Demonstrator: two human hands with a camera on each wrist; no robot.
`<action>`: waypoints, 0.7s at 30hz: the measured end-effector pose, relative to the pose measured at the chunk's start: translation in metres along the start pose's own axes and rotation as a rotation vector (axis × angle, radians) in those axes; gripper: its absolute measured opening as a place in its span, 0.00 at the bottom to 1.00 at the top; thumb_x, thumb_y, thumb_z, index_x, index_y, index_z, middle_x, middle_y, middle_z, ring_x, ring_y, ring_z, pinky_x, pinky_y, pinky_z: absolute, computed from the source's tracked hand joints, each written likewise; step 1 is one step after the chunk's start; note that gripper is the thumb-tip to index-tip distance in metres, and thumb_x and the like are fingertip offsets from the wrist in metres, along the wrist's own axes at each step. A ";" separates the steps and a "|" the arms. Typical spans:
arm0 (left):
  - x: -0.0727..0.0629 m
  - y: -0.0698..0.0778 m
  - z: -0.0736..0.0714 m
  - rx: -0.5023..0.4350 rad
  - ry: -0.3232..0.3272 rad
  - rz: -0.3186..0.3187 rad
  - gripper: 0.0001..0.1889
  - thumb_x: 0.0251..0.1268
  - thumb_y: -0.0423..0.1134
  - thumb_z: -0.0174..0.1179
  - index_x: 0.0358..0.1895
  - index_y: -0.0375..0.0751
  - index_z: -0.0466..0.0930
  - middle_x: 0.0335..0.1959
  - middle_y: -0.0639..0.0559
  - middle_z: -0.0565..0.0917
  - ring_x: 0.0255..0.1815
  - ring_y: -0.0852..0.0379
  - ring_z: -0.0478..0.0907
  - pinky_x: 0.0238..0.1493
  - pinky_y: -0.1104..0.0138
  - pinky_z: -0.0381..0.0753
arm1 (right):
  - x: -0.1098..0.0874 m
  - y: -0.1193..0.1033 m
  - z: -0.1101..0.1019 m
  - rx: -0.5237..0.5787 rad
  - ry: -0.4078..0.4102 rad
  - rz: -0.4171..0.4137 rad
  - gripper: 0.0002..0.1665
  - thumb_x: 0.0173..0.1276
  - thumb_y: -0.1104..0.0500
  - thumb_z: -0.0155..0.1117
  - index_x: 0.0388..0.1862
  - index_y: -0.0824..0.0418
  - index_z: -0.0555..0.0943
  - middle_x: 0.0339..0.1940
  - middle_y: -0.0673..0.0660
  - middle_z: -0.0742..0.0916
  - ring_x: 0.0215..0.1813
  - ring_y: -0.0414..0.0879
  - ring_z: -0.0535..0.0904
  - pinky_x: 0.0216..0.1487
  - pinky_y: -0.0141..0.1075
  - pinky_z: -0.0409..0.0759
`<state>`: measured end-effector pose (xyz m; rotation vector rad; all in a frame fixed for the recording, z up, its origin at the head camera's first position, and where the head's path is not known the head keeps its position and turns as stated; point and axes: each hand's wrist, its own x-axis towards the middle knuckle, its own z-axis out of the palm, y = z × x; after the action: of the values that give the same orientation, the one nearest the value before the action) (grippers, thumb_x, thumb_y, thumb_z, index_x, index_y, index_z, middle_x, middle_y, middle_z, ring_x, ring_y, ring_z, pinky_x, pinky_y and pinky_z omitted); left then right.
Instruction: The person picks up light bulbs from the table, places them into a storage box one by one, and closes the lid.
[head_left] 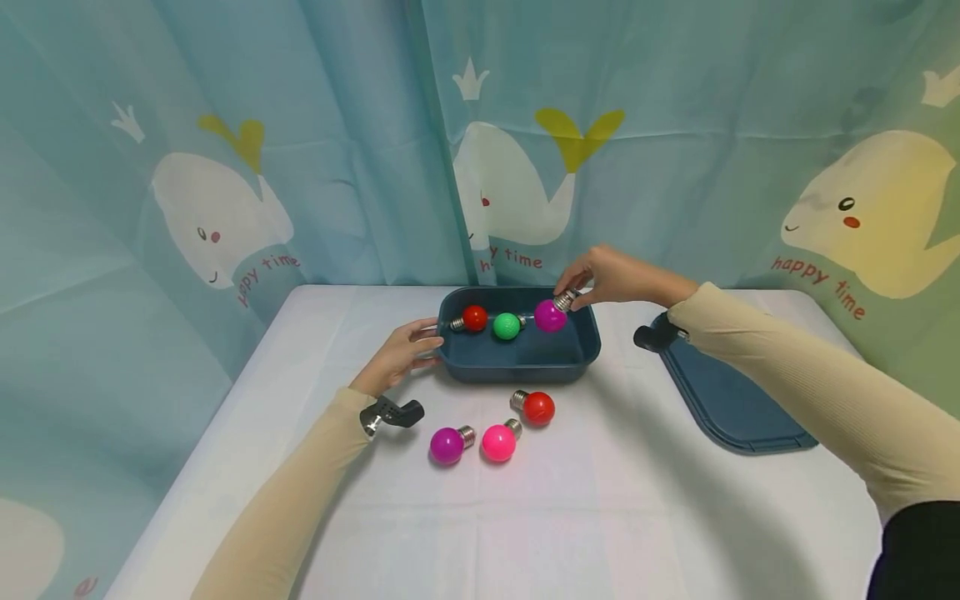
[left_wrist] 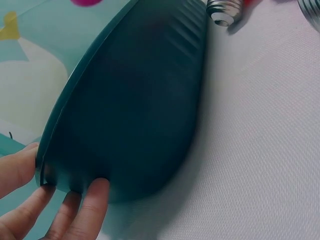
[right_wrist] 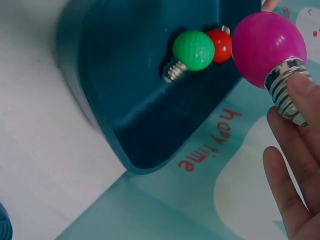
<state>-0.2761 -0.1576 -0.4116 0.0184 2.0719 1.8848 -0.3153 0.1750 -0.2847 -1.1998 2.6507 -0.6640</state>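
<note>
My right hand [head_left: 609,275] pinches a magenta light bulb [head_left: 551,317] by its silver screw base, globe downward, over the right part of a dark blue box [head_left: 517,372]. In the right wrist view, thumb and fingers grip the threads of this bulb [right_wrist: 267,45]. Inside the box lie a red bulb [head_left: 475,317] and a green bulb [head_left: 507,326]. My left hand [head_left: 401,354] rests its extended fingers against the box's left end; the left wrist view shows the fingertips [left_wrist: 100,185] on the outer wall near the rim.
In front of the box on the white table [head_left: 420,533] lie a purple bulb [head_left: 447,447], a pink bulb [head_left: 498,442] and another red bulb [head_left: 538,408]. The blue lid [head_left: 731,400] lies to the right, partly under my right forearm. A whale-print curtain [head_left: 360,167] hangs behind.
</note>
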 end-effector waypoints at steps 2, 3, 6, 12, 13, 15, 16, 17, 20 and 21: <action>0.000 0.000 0.000 0.003 0.002 0.000 0.30 0.70 0.31 0.50 0.72 0.36 0.53 0.70 0.35 0.62 0.68 0.38 0.64 0.64 0.50 0.72 | 0.004 0.006 0.002 0.011 0.006 0.013 0.16 0.49 0.70 0.73 0.40 0.66 0.85 0.40 0.62 0.88 0.41 0.52 0.86 0.49 0.46 0.84; 0.000 0.000 0.000 0.005 0.003 0.000 0.30 0.70 0.32 0.50 0.72 0.36 0.53 0.70 0.34 0.61 0.68 0.38 0.65 0.64 0.50 0.72 | 0.006 0.009 0.002 0.019 0.007 0.018 0.16 0.49 0.70 0.73 0.40 0.66 0.85 0.40 0.62 0.88 0.41 0.51 0.86 0.49 0.45 0.84; 0.001 0.000 0.001 0.007 0.010 -0.005 0.30 0.70 0.32 0.51 0.72 0.36 0.53 0.70 0.35 0.62 0.67 0.38 0.65 0.64 0.51 0.72 | 0.012 0.017 0.005 0.044 0.008 0.046 0.16 0.49 0.71 0.73 0.40 0.67 0.85 0.39 0.63 0.88 0.40 0.51 0.86 0.48 0.44 0.84; 0.000 0.000 0.000 0.012 0.013 -0.007 0.30 0.70 0.32 0.51 0.72 0.36 0.54 0.70 0.36 0.62 0.67 0.39 0.66 0.63 0.52 0.73 | 0.023 0.032 0.010 0.106 0.010 0.100 0.16 0.50 0.72 0.72 0.40 0.68 0.85 0.39 0.64 0.88 0.39 0.51 0.85 0.44 0.41 0.86; -0.001 0.001 0.000 0.013 0.011 -0.004 0.29 0.70 0.32 0.51 0.72 0.36 0.54 0.70 0.35 0.62 0.67 0.39 0.66 0.63 0.52 0.73 | 0.025 0.035 0.011 0.116 0.010 0.107 0.16 0.50 0.71 0.72 0.40 0.68 0.85 0.39 0.64 0.88 0.40 0.51 0.85 0.44 0.41 0.86; -0.001 0.001 0.000 0.008 0.010 -0.002 0.29 0.70 0.32 0.51 0.72 0.36 0.54 0.70 0.35 0.62 0.67 0.39 0.66 0.64 0.51 0.73 | 0.028 0.039 0.014 0.121 0.012 0.117 0.15 0.50 0.71 0.72 0.40 0.67 0.85 0.38 0.63 0.88 0.40 0.50 0.85 0.43 0.40 0.86; -0.002 0.002 0.000 0.006 0.010 0.000 0.29 0.70 0.32 0.50 0.72 0.36 0.54 0.70 0.35 0.62 0.67 0.38 0.65 0.64 0.51 0.72 | 0.030 0.042 0.016 0.126 0.013 0.122 0.15 0.50 0.71 0.72 0.40 0.67 0.85 0.38 0.63 0.88 0.40 0.50 0.85 0.44 0.40 0.86; -0.002 0.002 0.000 0.006 0.010 0.000 0.29 0.70 0.32 0.50 0.72 0.36 0.54 0.70 0.35 0.62 0.67 0.38 0.65 0.64 0.51 0.72 | 0.032 0.044 0.018 0.130 0.013 0.130 0.15 0.50 0.71 0.72 0.40 0.66 0.85 0.38 0.62 0.88 0.40 0.50 0.86 0.44 0.40 0.86; -0.002 0.002 0.001 0.007 0.015 -0.006 0.29 0.70 0.32 0.50 0.72 0.36 0.54 0.70 0.35 0.61 0.67 0.38 0.65 0.64 0.51 0.72 | 0.036 0.050 0.023 0.131 0.008 0.145 0.15 0.50 0.71 0.72 0.39 0.65 0.86 0.39 0.62 0.88 0.41 0.50 0.85 0.45 0.40 0.85; -0.002 0.002 0.001 0.008 0.016 -0.009 0.29 0.70 0.32 0.50 0.72 0.36 0.54 0.70 0.35 0.61 0.67 0.38 0.65 0.64 0.50 0.72 | 0.037 0.052 0.025 0.137 0.005 0.147 0.15 0.50 0.71 0.72 0.39 0.66 0.85 0.39 0.62 0.88 0.41 0.50 0.86 0.46 0.40 0.85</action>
<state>-0.2748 -0.1568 -0.4095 -0.0042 2.0871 1.8770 -0.3666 0.1693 -0.3290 -0.9583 2.6170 -0.8081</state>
